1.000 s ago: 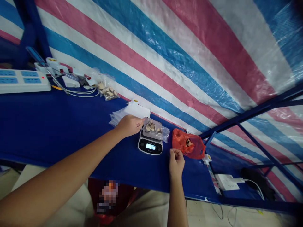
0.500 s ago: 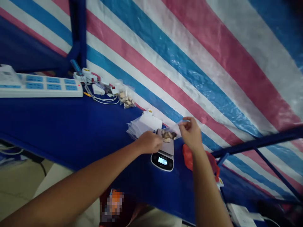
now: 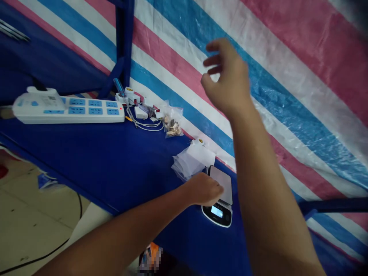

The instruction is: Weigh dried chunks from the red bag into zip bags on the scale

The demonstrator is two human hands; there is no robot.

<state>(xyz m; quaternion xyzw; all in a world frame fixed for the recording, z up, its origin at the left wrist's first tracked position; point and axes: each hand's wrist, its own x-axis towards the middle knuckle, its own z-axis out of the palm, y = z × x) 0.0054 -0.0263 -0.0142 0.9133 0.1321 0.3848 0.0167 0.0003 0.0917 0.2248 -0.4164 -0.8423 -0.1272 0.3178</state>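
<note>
My left hand (image 3: 204, 189) lies curled on the blue table (image 3: 100, 153), its fingers closed against the left edge of a small digital scale (image 3: 222, 183). The scale's pan is bare and its display is lit. Whether those fingers hold anything is hidden. A stack of empty clear bags (image 3: 191, 163) lies just behind this hand. My right hand (image 3: 227, 78) is raised high in front of the striped tarp (image 3: 287, 96), fingers loosely spread, with nothing visible in it. A small clear bag of brownish pieces (image 3: 172, 124) sits further back on the table.
A white power strip with blue sockets (image 3: 69, 111) lies at the back left, next to white chargers with cables (image 3: 140, 112) and a blue-handled screwdriver (image 3: 118, 86). A blue frame post (image 3: 123, 42) rises behind them. The floor shows at lower left.
My right hand rose from beside the orange bag to the scale, lifted the filled clear bag off, then went high and open. That bag is gone from view. The view swung left.
</note>
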